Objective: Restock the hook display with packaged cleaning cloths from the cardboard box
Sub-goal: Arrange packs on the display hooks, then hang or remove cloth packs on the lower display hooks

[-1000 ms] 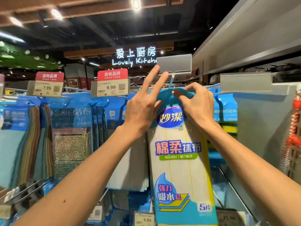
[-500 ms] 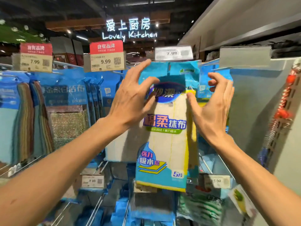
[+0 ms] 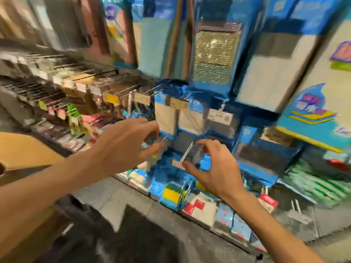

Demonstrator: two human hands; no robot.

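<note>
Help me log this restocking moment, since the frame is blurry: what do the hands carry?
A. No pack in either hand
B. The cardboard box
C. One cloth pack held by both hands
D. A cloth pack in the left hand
A: the left hand and the right hand both reach empty toward a bare hook, while the cardboard box sits apart at the left edge.

The view is blurred and tilted. Both hands reach toward the lower rows of the hook display. The left hand [image 3: 125, 145] has loosely spread fingers [image 3: 148, 124]. The right hand [image 3: 214, 171] has thumb and curled fingers apart. Neither holds anything. A thin metal hook [image 3: 187, 151] with a small pale price tag [image 3: 177, 164] juts out between them. A blue-and-white pack of cleaning cloths [image 3: 307, 103] hangs at the upper right, and part of a brown cardboard box [image 3: 24, 149] shows at far left.
</note>
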